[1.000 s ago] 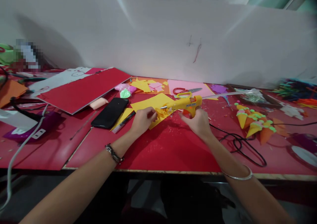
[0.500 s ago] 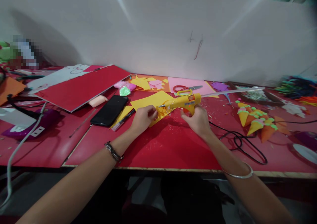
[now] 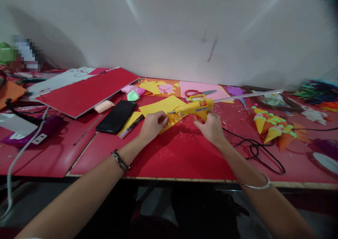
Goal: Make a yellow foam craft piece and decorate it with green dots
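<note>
A yellow hot glue gun is in the grip of my right hand, its metal nozzle pointing left. A long clear glue stick juts from its back end. With fingers curled together, my left hand pinches a small yellow paper piece right by the nozzle; the fingertips partly hide it. Whether the nozzle touches the paper, I cannot tell. Behind and beneath the hands lies a yellow paper sheet. Red-handled scissors rest on a pink sheet beyond the gun.
A black phone and a pen lie left of my left hand. Small yellow and orange cones sit at the right, near a looped black cord. A red board leans at back left on the red table.
The view has tilted down slightly, so the scene sits a little higher. Both hands keep nearly the same pose, the glue gun's nozzle staying beside the left fingertips.
</note>
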A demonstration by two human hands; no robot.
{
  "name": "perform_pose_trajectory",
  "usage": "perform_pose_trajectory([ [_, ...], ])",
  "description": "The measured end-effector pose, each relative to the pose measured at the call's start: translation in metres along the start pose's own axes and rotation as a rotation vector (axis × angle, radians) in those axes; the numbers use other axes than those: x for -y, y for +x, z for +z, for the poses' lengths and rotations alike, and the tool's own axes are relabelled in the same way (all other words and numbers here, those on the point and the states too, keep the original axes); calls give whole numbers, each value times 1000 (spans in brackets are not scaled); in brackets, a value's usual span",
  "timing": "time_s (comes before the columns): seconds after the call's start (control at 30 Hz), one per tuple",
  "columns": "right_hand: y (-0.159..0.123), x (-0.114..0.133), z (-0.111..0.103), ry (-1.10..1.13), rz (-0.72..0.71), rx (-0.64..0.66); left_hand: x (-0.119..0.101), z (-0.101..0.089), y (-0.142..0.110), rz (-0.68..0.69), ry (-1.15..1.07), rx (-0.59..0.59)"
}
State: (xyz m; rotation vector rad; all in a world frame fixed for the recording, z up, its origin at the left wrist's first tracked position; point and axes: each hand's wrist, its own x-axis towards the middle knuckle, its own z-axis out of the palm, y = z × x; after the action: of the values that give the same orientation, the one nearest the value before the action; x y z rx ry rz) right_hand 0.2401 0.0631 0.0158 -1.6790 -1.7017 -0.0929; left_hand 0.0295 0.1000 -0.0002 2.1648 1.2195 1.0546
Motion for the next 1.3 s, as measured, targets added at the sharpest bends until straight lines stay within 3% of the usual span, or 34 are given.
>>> perform_pose_trajectory([
  [1.3, 1, -3, -4, -243, 23, 43, 1, -3, 1, 4, -10, -41],
])
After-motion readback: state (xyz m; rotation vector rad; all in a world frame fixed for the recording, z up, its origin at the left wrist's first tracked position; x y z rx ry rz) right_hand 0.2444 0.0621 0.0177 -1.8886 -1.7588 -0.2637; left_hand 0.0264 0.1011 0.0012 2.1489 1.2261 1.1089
